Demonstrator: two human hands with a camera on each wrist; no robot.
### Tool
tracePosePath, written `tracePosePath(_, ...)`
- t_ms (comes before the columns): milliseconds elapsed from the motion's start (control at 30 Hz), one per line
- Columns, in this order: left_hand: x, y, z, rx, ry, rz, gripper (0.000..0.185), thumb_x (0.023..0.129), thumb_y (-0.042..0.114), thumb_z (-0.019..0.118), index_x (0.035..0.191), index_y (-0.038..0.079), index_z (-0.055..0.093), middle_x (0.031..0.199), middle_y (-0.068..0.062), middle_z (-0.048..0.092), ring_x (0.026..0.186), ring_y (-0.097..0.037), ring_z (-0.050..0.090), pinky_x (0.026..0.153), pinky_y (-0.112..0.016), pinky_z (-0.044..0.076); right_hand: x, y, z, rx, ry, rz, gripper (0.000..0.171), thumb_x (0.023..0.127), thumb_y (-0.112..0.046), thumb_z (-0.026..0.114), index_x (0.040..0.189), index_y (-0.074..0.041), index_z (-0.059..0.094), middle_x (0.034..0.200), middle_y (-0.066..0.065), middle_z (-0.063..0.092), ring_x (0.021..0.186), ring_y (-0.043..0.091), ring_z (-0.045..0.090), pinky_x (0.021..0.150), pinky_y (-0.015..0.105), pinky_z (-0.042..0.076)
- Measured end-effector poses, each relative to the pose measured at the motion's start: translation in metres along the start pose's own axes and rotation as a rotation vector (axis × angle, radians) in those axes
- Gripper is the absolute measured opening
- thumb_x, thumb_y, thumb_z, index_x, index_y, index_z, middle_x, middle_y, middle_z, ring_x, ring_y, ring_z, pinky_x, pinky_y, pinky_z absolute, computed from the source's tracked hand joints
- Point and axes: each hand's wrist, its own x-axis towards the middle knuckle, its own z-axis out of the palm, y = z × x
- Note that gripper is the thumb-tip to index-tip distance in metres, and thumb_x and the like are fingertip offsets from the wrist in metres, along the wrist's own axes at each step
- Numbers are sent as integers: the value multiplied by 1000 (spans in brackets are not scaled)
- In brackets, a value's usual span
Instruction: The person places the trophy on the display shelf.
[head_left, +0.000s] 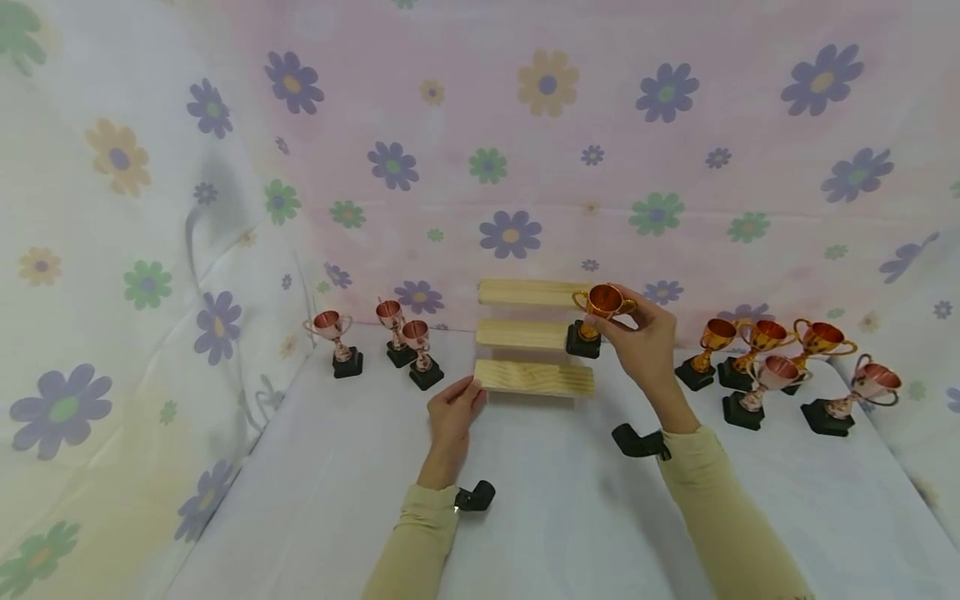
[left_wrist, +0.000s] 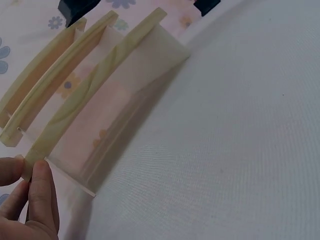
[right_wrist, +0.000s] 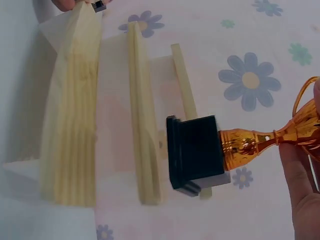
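Note:
In the head view my right hand grips a gold trophy cup by its bowl, near the right end of a three-step wooden display stand. The right wrist view shows the trophy's black square base in front of the upper steps; whether it touches them I cannot tell. My left hand pinches the left end of the lowest step between thumb and fingers, as the left wrist view shows with the fingers on the wood. Clear side panels hold up the steps.
Rose-gold trophies stand on the white table left of the stand. On the right are gold trophies and rose-gold ones, close together. A flowered cloth hangs behind. Each wrist wears a black camera mount.

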Motion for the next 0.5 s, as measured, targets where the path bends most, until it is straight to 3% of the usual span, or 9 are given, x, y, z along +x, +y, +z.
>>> tracePosePath(100,1,0,1,-15,-2,-1,28,93,-7,67,119,-17,64,96,-13,68,79,-11,70,81,-26,62,18,1,12,71,-40,-30,49,79,11,81,126,7,67,111,0,72,96,4,68,81,17,59)
tracePosePath(300,1,-1,1,-34,-5,8,28,93,-8,67,119,-19,63,95,-13,68,78,-12,70,80,-26,63,56,-2,40,138,-103,-53,49,80,9,81,127,4,68,114,5,73,98,9,68,86,22,60)
tracePosePath(500,2,-3,0,-41,3,-4,28,92,-9,67,118,-20,63,95,-13,68,78,-12,70,80,-27,63,88,-2,69,163,-191,-27,43,85,4,79,127,2,68,110,-1,75,95,7,68,91,27,58)
